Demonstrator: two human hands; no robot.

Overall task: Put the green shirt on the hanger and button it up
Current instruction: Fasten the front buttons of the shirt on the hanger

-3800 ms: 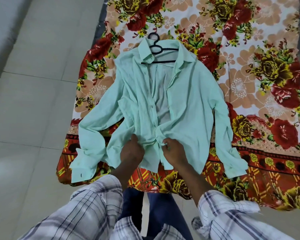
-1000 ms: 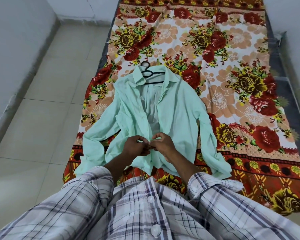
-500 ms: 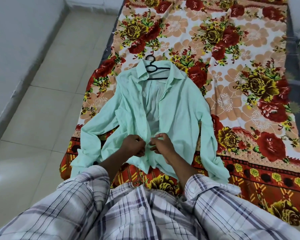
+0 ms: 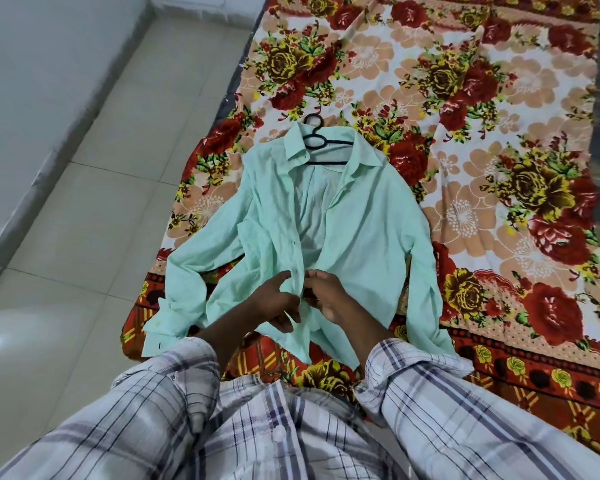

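The green shirt (image 4: 361,244) (soft, light, likely to bunch) is pinched at its front edges by the fingers (image 4: 279,280) of left hand (image 4: 274,303) and right hand (image 4: 333,296); best gripped beside each button

1 green shirt (image 4: 361,251), flat near the floral sheet's (image 4: 499,168) near edge, twd its left side. 1 black hanger (image 4: 321,142), inside the collar, hook sticking out twd the far edge. Shirt sleeves (image 4: 187,271): 2, one spread to each side. Floral sheet: 1. Hands: 2, i.e. left hand (image 4: 274,303) & right hand (image 4: 329,296), both at the shirt front. Plaid sleeves (image 4: 146,393) on the person's arms: 2.
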